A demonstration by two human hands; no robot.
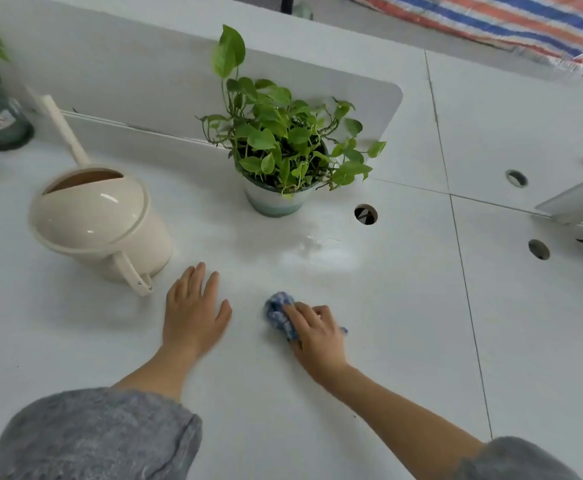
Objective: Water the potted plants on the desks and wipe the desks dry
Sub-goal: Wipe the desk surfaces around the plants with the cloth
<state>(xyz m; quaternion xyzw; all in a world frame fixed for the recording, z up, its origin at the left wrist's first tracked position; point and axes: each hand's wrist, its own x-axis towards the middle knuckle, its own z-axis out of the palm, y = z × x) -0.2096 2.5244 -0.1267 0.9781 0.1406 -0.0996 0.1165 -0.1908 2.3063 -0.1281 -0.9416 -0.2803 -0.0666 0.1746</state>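
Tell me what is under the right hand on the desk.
A crumpled blue cloth lies under the right hand, pressed on the white desk. Its blue folds stick out past the fingertips; the part beneath the palm is covered, so its full shape cannot be seen.

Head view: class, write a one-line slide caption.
Right hand presses crumpled blue cloth on white desk near green potted plant, cream watering can.

Office, white desks (318, 393), low divider panel (179, 74), cable holes (365, 214)

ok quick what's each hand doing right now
Left hand: open, flat on the desk, holding nothing.
Right hand: closed on the blue cloth.
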